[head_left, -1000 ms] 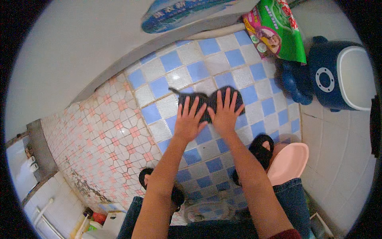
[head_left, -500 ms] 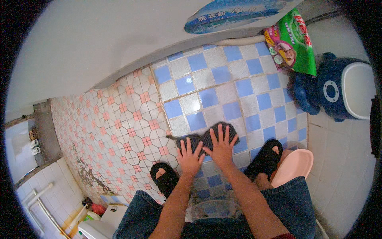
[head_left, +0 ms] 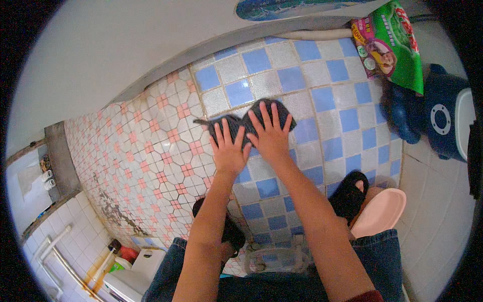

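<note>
Blue-and-white checkered tile floor [head_left: 329,113] spreads ahead of and to the right of both hands, meeting a pink-and-white patterned tile floor [head_left: 151,132] along a seam [head_left: 196,90] close beside the left hand [head_left: 230,148]. A black cloth [head_left: 283,106] lies on the tiles under the fingers of both hands, its thin tail running out to the left of the left hand and across that seam. The left hand is flat, fingers spread over the cloth's left part; the right hand [head_left: 274,138] is likewise flat and spread over the rounded right part, whose edge shows just beyond its fingertips. Both palms reach back past the cloth's near edge.

Ahead of the hands, a band of tile separates the cloth from a pale hose [head_left: 322,34] and the base of a white panel [head_left: 126,55]. To the right of the right hand, a wider stretch of checks reaches to a green detergent bag [head_left: 405,55], far ahead, and a navy blue bucket [head_left: 445,118], well apart. Behind and to the right of that hand, a black slipper [head_left: 347,196] stands just beside a pink basin [head_left: 380,214]. Behind the left hand, its forearm [head_left: 204,226] partly covers the other black slipper [head_left: 233,232].
</note>
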The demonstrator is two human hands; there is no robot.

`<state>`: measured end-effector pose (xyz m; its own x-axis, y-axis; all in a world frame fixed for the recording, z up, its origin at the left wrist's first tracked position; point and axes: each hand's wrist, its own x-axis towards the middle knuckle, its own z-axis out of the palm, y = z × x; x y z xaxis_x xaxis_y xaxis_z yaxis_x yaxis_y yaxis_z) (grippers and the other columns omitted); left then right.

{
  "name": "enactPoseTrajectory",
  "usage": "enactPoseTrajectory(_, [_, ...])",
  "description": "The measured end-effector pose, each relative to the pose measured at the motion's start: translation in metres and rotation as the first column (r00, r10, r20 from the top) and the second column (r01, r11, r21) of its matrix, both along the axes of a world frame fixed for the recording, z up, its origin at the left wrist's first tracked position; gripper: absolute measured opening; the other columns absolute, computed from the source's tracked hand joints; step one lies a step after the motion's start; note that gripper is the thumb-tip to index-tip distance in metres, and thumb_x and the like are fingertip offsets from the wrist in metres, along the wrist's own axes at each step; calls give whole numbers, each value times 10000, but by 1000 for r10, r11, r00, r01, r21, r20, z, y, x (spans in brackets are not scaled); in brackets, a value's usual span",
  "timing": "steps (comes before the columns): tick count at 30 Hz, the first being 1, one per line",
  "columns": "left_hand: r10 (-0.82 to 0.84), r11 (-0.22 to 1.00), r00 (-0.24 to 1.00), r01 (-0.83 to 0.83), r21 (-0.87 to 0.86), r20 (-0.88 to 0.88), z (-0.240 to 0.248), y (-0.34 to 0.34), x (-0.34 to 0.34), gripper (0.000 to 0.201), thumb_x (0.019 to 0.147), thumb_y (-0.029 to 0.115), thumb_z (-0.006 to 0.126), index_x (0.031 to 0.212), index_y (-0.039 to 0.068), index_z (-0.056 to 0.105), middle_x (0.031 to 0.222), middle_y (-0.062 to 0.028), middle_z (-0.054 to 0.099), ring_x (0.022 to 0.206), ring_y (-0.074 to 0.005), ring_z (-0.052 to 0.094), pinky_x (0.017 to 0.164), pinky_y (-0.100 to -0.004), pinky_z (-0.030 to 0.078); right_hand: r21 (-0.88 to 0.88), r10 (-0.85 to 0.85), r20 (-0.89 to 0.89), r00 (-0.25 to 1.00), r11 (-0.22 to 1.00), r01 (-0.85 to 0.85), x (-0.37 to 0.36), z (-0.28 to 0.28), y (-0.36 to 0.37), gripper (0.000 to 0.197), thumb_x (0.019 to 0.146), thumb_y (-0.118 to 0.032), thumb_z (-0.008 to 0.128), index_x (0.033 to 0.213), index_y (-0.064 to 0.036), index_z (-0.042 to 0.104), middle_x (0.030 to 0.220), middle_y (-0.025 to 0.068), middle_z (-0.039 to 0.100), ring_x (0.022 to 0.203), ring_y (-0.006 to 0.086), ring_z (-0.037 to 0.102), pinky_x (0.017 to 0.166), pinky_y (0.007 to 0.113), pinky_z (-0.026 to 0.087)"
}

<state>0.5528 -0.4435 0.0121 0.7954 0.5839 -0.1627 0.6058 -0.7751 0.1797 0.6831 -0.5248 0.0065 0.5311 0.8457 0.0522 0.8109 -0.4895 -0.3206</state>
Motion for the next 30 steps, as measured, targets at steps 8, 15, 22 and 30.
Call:
enactPoseTrajectory(8, [-46, 983, 988, 18, -182, -148, 11, -105, -100, 542, 895, 506, 526, 1334, 188, 532, 1550, -237, 173, 1420, -467, 141, 1083, -641, 177, -150, 118, -210, 971, 977, -151, -88, 19, -104, 643, 811, -342, 664, 1410, -289, 437, 1559, 31, 249, 1433, 319, 207, 1067, 682, 160])
enactPoseTrajectory(15, [-117, 987, 993, 120, -106, 34, 16, -167, -124, 263, 823, 177, 601, 1077, 112, 593, 1342, -230, 460, 1159, -426, 494, 886, -485, 460, -112, 13, -236, 972, 993, -41, -129, 17, -175, 458, 840, -175, 580, 1288, -267, 562, 1461, 0, 418, 1317, 275, 396, 966, 601, 338])
enactPoseTrajectory(22, [25, 919, 972, 70, -389, 235, 67, -108, -62, 229, 782, 83, 627, 1009, 56, 633, 799, -144, 652, 747, -314, 650, 695, -406, 513, -148, -259, -665, 701, 965, 216, -65, 52, -146, 308, 906, -255, 570, 1091, -13, 617, 1065, 187, 643, 987, 381, 598, 839, 430, 474])
enactPoseTrajectory(30, [420, 623, 865, -56, -780, 273, 118, -38, -52, 211, 891, 183, 654, 922, -24, 681, 741, -77, 684, 653, -118, 594, 621, -294, 483, -175, -169, -961, 221, 985, -8, 4, 160, -153, 810, 740, -426, 793, 1367, -45, 452, 1066, 91, 615, 798, 172, 593, 644, 309, 490])
